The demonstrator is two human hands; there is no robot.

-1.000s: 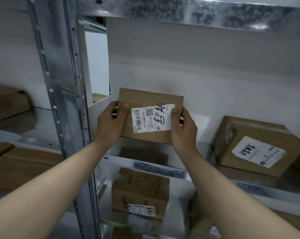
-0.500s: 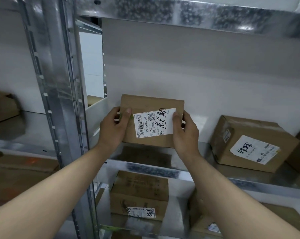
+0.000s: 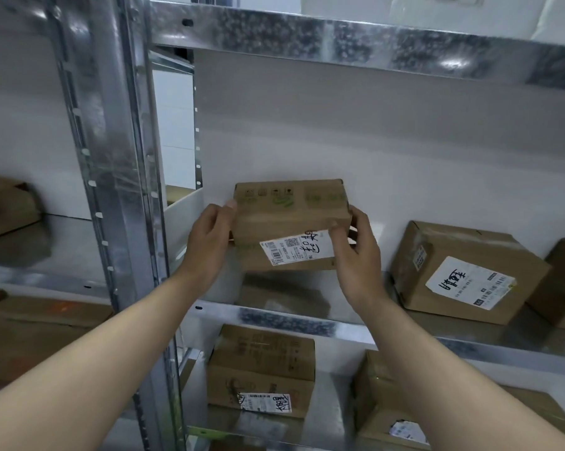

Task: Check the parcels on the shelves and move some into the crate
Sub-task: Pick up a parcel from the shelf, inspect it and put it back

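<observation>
Left hand, right hand, gripping parcel

Brown labelled parcel (tilted, label downward) above metal shelf

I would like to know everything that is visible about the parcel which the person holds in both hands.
The parcel is a small closed box of brown cardboard, with faint green print and handling symbols on its upper face. A white label with barcode and black handwriting sits on the face toward the camera. It is held tilted in the air above the metal shelf. The left hand grips its left end, the right hand its right end.
</observation>
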